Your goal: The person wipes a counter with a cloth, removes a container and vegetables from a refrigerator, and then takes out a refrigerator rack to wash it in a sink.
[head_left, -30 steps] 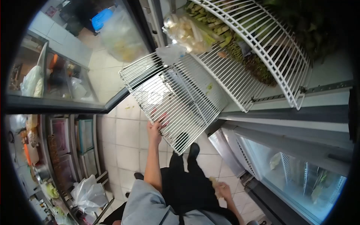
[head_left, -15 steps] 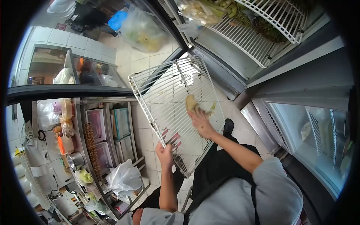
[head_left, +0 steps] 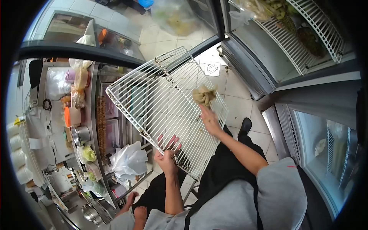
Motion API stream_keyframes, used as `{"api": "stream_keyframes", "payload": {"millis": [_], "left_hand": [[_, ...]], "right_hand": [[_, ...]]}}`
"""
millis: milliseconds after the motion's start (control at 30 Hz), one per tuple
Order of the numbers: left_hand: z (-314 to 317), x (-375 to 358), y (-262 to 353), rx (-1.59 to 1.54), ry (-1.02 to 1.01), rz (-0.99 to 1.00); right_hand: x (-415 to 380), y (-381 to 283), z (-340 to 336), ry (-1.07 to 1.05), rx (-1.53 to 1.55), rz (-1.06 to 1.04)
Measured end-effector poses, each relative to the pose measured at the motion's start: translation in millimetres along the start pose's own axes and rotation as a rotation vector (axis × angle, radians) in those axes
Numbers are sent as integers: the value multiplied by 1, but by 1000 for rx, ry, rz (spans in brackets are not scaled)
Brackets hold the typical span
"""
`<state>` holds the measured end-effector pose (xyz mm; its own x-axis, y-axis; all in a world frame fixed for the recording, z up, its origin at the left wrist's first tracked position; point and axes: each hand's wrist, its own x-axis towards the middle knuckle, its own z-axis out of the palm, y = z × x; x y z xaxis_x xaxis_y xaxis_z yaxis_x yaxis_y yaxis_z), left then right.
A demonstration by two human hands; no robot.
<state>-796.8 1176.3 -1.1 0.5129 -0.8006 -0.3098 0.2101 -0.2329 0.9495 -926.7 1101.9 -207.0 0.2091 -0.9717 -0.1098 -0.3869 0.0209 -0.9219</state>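
A white wire shelf (head_left: 132, 90) is held tilted in front of me, with brown stains along some of its bars. My left hand (head_left: 166, 161) grips its near left edge, thumb on top and fingers showing through the wires. On the right part of the shelf, my right hand (head_left: 209, 119) is closed on a crumpled beige cloth (head_left: 204, 95) that rests against the bars. The fingertips are partly hidden by the cloth.
An open fridge with white racks (head_left: 281, 48) of vegetables stands at upper right. Its glass door frame (head_left: 76, 50) crosses the left. A plastic bag (head_left: 128, 160) hangs by the left shelving. Another person's hand (head_left: 132, 198) shows at lower left. A glass-front fridge (head_left: 326, 153) stands right.
The shelf has swung leftward and tilted. The cloth has bunched up and moved slightly to the upper right with my right hand. My left hand keeps its hold, and the view has turned.
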Motion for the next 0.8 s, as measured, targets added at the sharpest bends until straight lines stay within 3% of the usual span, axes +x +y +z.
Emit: {"api": "stream_keyframes", "payload": {"millis": [33,100,167,300,367,400,500,533,600,633,800], "left_hand": [[-3,-6,5,-2,24,22],[-30,-12,7,151,47,37],[-27,-26,33,60,80,57],[-48,-44,38,99,131,42],[-16,-51,55,34,175,61],[-6,-55,62,-20,223,78],[-17,-63,63,15,194,84],[-16,-66,63,15,178,104],[0,-72,68,-58,197,150],[1,-74,66,-36,166,165],[9,-82,75,34,83,213]], "right_hand": [[11,15,1,-14,-3,-12],[62,84,-1,-218,-76,544],[69,132,0,79,204,306],[61,43,-66,-56,326,441],[55,21,-72,147,141,213],[55,19,-76,139,137,201],[51,14,-86,375,-295,-203],[49,5,-91,369,-294,-209],[48,-20,-99,147,39,-6],[51,-28,-101,126,23,25],[65,-28,-91,74,231,-2]]}}
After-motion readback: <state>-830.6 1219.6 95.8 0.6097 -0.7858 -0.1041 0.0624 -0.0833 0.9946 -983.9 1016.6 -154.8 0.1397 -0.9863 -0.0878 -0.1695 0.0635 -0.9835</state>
